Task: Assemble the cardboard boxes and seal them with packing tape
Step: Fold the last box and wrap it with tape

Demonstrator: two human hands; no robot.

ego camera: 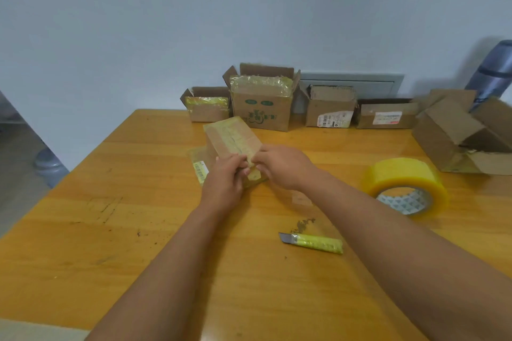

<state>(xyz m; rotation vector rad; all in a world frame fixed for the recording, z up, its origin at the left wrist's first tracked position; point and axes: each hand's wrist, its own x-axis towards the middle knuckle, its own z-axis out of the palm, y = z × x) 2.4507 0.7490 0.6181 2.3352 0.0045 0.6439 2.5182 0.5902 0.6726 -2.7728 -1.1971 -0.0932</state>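
Head view: we have the small cardboard box (pixel 231 139) mid-worktop (pixel 110 230), taped face up and tipped toward us, long axis running away from us toward the far-left. Left hand (pixel 225 178) grips the near end, fingers curled on it to steady it; right hand (pixel 282 166) pinches the tape tail at that end, likely pressing it down. Tape roll (pixel 406 185) and knife (pixel 311 242) lie to the right, within reach for the next cut. Open boxes (pixel 327 108) wait along the wall.
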